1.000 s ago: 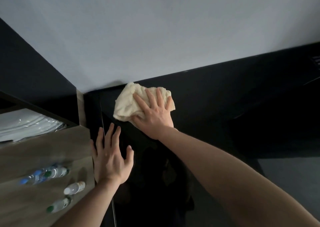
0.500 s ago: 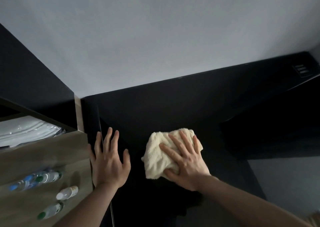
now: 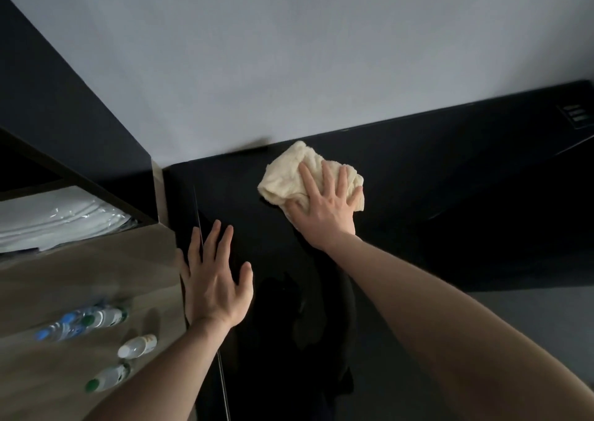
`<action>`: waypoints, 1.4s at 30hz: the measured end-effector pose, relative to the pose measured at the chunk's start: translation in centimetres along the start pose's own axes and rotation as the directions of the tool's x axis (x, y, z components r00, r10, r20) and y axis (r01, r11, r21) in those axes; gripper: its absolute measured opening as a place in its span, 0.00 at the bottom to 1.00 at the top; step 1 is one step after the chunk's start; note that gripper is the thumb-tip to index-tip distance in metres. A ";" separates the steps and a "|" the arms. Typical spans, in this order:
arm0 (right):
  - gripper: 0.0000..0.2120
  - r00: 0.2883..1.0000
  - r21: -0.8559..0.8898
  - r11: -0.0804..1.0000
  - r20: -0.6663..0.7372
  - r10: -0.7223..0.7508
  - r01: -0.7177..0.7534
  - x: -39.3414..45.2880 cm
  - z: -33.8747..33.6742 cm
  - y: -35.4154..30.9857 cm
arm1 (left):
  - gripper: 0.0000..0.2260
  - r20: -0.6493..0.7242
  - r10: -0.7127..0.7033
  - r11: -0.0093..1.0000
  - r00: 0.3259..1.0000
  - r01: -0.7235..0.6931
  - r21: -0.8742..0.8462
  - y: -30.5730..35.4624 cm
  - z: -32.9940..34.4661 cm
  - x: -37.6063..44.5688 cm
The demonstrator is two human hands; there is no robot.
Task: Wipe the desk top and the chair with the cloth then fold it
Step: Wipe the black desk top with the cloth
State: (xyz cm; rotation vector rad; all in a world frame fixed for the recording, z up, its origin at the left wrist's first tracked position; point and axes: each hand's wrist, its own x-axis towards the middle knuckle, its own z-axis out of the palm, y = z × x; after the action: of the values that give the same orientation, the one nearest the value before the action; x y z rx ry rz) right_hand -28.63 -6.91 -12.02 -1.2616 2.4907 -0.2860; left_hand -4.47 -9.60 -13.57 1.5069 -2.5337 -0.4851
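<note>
A crumpled cream cloth [image 3: 295,176] lies on the black glossy desk top [image 3: 450,176], close to the back edge where the desk meets the pale wall. My right hand [image 3: 324,205] presses flat on the cloth with fingers spread and straight. My left hand [image 3: 213,276] rests flat on the desk's left part, fingers spread, holding nothing. The chair is not in view.
A wooden shelf unit [image 3: 80,279] stands left of the desk with several plastic bottles [image 3: 86,321] on it and white wrapped items [image 3: 54,218] in a compartment. A socket panel [image 3: 575,117] is set in the desk's far right. Grey floor [image 3: 530,311] shows at the right.
My right hand has slid the cloth from the near middle of the desk back toward the wall, after pulling it toward me a moment before. My left hand stayed put.
</note>
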 end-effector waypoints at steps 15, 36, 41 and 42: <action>0.39 0.876 -0.002 0.905 0.254 -0.410 0.424 -13.6 4.1 -5.1 | 0.34 -0.035 0.099 0.799 0.995 -0.100 -0.593 -2.2 -5.6 -4.8; 0.35 0.977 0.015 0.984 -0.117 0.177 -0.176 -18.8 -3.5 23.9 | 0.36 0.400 0.310 0.879 0.863 -0.420 0.225 5.6 -1.6 2.3; 0.34 0.974 0.096 0.984 -0.161 0.162 -0.148 -18.5 -3.2 24.3 | 0.36 0.452 0.263 0.850 0.852 -0.426 0.309 11.1 0.2 4.0; 0.34 0.974 0.136 0.982 -0.163 0.156 -0.134 -18.7 -3.3 24.6 | 0.36 0.457 0.256 0.849 0.852 -0.424 0.316 12.3 0.6 4.1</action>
State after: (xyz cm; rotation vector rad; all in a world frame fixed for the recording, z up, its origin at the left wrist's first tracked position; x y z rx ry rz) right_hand -37.86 22.71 -13.14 -1.0387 2.6476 -0.5254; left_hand -16.78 -7.64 -9.95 1.0736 -3.3149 -0.2319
